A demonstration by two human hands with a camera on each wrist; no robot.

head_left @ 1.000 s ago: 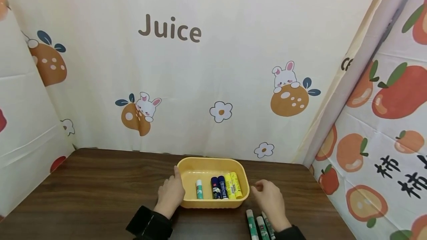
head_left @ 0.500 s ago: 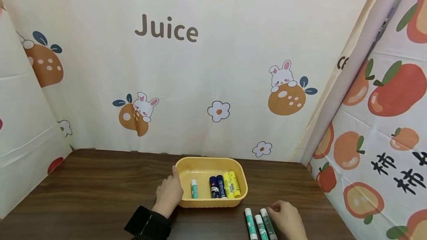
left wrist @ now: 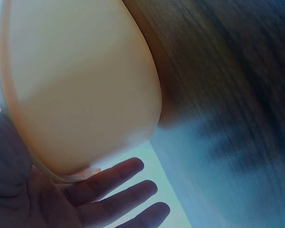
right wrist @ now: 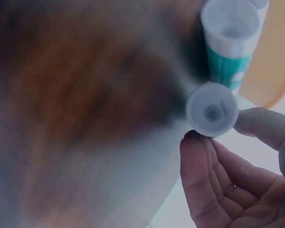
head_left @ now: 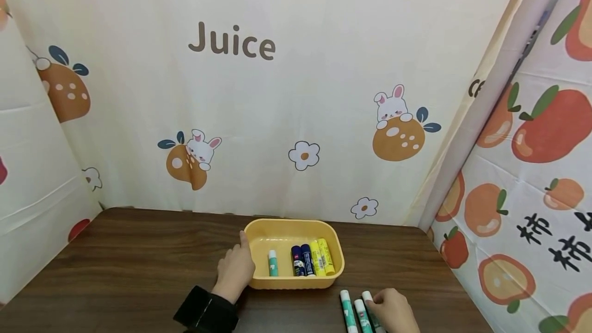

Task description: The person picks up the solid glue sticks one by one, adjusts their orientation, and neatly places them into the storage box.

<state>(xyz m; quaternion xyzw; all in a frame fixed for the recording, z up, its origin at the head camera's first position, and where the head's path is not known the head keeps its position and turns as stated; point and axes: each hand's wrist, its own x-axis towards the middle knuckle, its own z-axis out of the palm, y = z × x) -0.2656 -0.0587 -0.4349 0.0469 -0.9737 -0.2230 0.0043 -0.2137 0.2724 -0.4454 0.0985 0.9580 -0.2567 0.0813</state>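
The dark wooden worktop [head_left: 139, 256] runs under a printed curtain [head_left: 296, 91] that closes the scene at 12 o'clock. Near the front edge sits a yellow tub [head_left: 296, 284]. In it lie one green-and-white glue stick [head_left: 273, 263] toward 9 o'clock and a row of two dark blue sticks [head_left: 301, 260] and two yellow sticks [head_left: 322, 256] toward 3 o'clock.

The left hand [head_left: 236, 269] lies with straight fingers against the tub's 9 o'clock wall, steadying it; the left wrist view shows those fingers [left wrist: 118, 178] spread under the rim.

At 5 o'clock from the tub, three green-and-white glue sticks [head_left: 355, 311] lie side by side on the worktop. The right hand [head_left: 395, 310] pinches the rightmost one [head_left: 368, 299] at its cap; in the right wrist view thumb and fingers [right wrist: 204, 156] close round the white cap [right wrist: 212, 109].

The step in hand looks like picking up that stick. The next move would call for a firm lift clear of its two neighbours, then a carry toward 11 o'clock over the tub's rim.
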